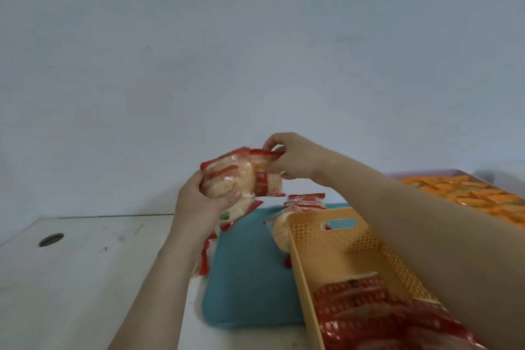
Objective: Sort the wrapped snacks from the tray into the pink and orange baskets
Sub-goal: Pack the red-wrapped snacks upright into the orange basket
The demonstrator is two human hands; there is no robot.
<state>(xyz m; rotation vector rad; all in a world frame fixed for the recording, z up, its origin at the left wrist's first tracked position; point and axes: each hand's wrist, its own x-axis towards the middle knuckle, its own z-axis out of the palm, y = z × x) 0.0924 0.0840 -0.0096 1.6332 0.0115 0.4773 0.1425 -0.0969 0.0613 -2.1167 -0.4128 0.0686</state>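
My left hand (199, 202) grips a bundle of several clear, red-edged wrapped snacks (227, 176) held above the teal tray (247, 278). My right hand (295, 159) pinches the red top edge of one packet (264, 153) in that bundle. More red-edged snacks (304, 202) lie at the tray's far end, and one (279, 233) rests against the orange basket (321, 247). The orange basket stands right of the tray and holds several red wrapped snacks (369, 310). The pink basket (443, 173) at the far right is full of orange wrapped snacks (483, 196).
The white table (85, 278) stretches to the left, with a round cable hole (51, 239) in it. A plain pale wall (255, 51) rises behind the table. My right forearm (426, 236) crosses over the orange basket.
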